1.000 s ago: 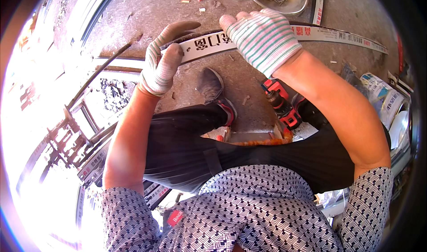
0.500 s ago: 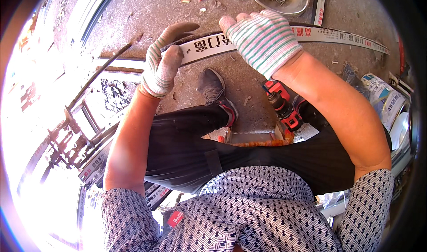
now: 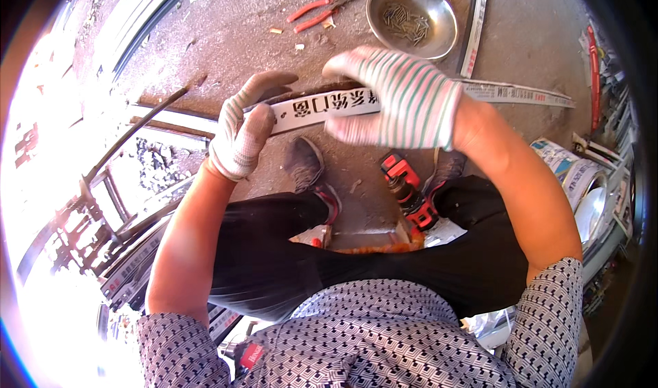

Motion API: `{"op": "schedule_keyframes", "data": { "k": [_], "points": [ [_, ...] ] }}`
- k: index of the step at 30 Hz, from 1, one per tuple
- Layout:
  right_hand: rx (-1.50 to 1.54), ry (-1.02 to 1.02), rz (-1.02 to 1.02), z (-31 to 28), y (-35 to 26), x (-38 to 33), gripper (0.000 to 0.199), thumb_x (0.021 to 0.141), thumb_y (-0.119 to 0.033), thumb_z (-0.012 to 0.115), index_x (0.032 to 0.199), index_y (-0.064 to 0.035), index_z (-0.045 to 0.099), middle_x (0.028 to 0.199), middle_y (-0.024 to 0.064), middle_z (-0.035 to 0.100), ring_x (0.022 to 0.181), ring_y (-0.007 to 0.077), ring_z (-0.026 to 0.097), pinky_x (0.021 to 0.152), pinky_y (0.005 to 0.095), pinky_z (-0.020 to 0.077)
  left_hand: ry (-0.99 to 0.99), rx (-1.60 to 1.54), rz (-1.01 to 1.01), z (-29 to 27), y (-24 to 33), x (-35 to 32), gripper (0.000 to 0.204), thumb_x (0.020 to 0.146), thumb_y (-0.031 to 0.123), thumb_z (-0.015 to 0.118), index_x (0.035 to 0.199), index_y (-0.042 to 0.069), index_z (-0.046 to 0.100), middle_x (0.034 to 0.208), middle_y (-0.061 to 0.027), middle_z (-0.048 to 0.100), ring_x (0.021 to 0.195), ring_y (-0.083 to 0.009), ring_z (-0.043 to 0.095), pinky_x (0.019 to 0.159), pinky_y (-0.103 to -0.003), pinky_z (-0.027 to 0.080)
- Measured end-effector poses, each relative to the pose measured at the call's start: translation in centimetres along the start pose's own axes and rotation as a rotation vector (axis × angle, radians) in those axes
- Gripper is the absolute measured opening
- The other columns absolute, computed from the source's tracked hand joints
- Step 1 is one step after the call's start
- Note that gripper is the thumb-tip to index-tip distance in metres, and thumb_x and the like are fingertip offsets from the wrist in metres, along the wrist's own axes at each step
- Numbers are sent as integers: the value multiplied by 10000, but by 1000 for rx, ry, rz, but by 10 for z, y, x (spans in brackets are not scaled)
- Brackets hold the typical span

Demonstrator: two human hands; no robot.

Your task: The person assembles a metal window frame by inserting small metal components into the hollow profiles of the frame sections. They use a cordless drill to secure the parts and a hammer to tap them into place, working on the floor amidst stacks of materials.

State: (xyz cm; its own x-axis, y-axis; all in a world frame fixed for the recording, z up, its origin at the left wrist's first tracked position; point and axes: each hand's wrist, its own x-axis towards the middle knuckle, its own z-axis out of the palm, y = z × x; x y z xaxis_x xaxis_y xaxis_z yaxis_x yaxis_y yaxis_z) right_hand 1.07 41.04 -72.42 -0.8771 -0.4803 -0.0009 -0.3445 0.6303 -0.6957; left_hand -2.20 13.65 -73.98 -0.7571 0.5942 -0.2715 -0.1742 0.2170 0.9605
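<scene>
A long metal profile strip [image 3: 322, 110] with white printed film stretches crosswise before me, above the floor near my shoes. My left hand [image 3: 240, 127], in a pale knit glove, holds its left part, thumb across the printed face and fingers beyond the far edge. My right hand [image 3: 401, 100], in a white glove with green stripes, hovers round the middle of the strip. Its fingers are above and its thumb below, spread wide apart. This hand hides part of the strip, which shows again to its right.
A red and black cordless drill [image 3: 409, 192] lies between my legs. Beyond my hands are red-handled pliers [image 3: 321, 11] and a metal bowl [image 3: 449, 35] holding several screws. Another profile piece [image 3: 473, 28] lies right of the bowl. A dark rod [image 3: 140, 127] slants at the left.
My right hand has opened from a closed grasp, its thumb now showing below the strip. My left hand stays on the strip. The view has shifted, bringing the pliers and whole bowl into sight.
</scene>
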Motion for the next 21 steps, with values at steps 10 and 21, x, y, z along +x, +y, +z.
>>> {"op": "schedule_keyframes", "data": {
  "k": [10,21],
  "points": [
    [-112,-91,737,-29,217,0,238,915,-308,673,1032,-105,718,923,139,736,857,279,704,810,399,541,4,-66,-44,-2,2,8,668,884,451,565,1332,-44,555,1082,-103,673,1019,-155,601,924,-307,466],
    [-437,-372,714,7,287,52,315,918,-274,650,1188,-114,672,1167,162,711,1071,344,676,930,431,533,28,41,56,-4,-4,17,698,859,525,551,1209,-76,605,979,-154,633,911,-241,625,828,-355,483]
  ]
}}
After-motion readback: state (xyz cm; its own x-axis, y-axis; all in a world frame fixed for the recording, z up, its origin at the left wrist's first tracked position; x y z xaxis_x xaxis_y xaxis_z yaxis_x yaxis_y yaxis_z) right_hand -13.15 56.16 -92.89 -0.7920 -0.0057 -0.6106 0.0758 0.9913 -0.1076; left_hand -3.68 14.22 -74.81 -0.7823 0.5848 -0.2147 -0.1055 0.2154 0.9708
